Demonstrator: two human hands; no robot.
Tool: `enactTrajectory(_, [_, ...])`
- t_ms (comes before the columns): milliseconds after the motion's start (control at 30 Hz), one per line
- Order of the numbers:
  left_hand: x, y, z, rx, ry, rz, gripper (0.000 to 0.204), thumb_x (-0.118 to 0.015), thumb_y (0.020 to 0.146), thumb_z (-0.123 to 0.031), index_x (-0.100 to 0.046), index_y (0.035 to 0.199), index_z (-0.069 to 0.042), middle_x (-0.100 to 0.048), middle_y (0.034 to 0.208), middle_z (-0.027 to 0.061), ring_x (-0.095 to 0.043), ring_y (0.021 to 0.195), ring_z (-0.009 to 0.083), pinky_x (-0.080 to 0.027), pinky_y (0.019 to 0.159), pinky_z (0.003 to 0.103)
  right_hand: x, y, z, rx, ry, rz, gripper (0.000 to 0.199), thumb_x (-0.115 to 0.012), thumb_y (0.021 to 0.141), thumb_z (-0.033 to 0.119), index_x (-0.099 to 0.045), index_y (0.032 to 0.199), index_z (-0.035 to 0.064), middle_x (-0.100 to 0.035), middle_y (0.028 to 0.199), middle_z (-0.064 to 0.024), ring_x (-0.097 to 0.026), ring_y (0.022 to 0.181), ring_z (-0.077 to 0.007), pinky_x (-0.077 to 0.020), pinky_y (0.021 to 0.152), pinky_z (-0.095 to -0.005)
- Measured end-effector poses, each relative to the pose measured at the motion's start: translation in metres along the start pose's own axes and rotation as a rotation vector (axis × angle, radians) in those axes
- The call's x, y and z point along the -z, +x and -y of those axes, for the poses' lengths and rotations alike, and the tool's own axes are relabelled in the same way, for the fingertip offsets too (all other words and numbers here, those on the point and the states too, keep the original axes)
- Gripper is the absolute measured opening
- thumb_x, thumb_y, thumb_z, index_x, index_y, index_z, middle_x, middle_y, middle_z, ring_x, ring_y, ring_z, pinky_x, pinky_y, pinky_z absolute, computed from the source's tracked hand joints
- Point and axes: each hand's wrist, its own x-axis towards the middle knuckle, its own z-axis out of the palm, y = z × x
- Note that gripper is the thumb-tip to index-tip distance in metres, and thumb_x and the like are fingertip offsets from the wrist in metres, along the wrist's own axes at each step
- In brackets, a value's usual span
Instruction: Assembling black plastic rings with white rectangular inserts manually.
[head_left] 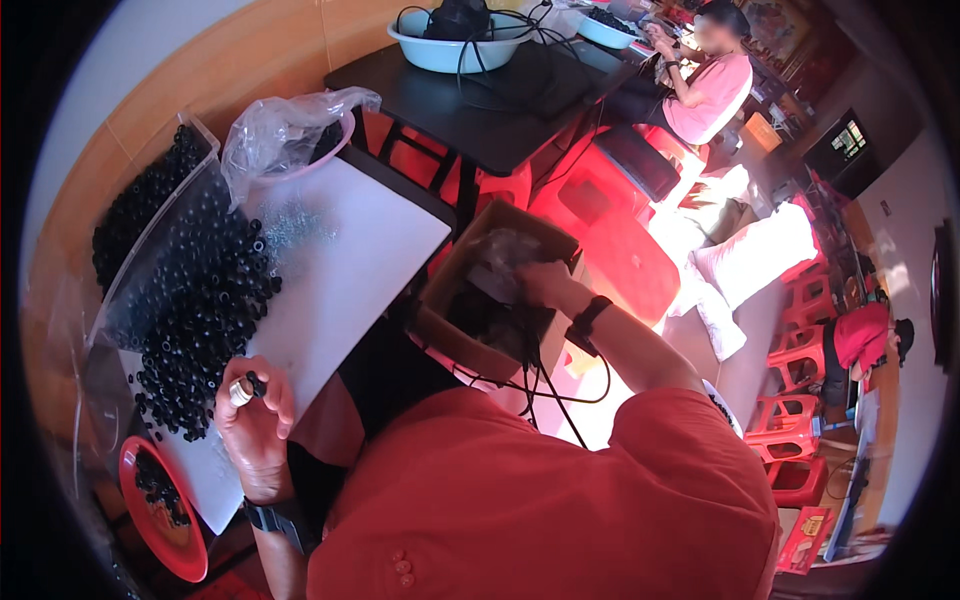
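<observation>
Over the near edge of the white tabletop, my left hand is closed with a small black ring-shaped part pinched at its fingertips. A pale wrap circles one of its fingers. Beside that hand lies a large heap of similar black parts. My right hand reaches into an open cardboard box holding a clear plastic bag and dark contents. Its fingers are partly hidden, so I cannot tell what they grip. Black cables hang over the box's near side.
Small clear bits lie by the heap. A red plate holds more parts, and a clear bag covers a pink bowl. Behind, a dark table carries a blue basin. Two people sit farther off near red stools.
</observation>
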Motion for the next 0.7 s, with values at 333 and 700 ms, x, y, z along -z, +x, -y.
enactTrajectory(333, [-0.005,0.001,-0.003,-0.009,-0.065,-0.046,0.021,-0.058,0.087,-0.018,-0.055,0.083,0.002,-0.047,0.063,0.0092,-0.048,0.046,0.0198,-0.033,0.033,0.025,-0.028,-0.059,-0.021,-0.476,0.390,-0.825,0.065,-0.072,0.077,0.036,-0.049,0.132,0.0117,-0.059,0.124,-0.0163,-0.059,0.111,-0.0355,-0.0441,0.092,-0.0490])
enactTrajectory(700, [-0.011,0.003,0.002,-0.025,-0.004,-0.036,0.022,-0.059,0.087,-0.018,-0.052,0.081,0.001,-0.045,0.063,0.0090,-0.045,0.046,0.0186,-0.034,0.032,0.025,-0.053,-0.046,0.002,-0.425,1.731,-0.369,0.051,-0.059,0.073,-0.001,-0.050,0.123,0.0012,-0.065,0.084,-0.0179,-0.065,0.052,-0.0304,-0.0529,0.038,-0.0381])
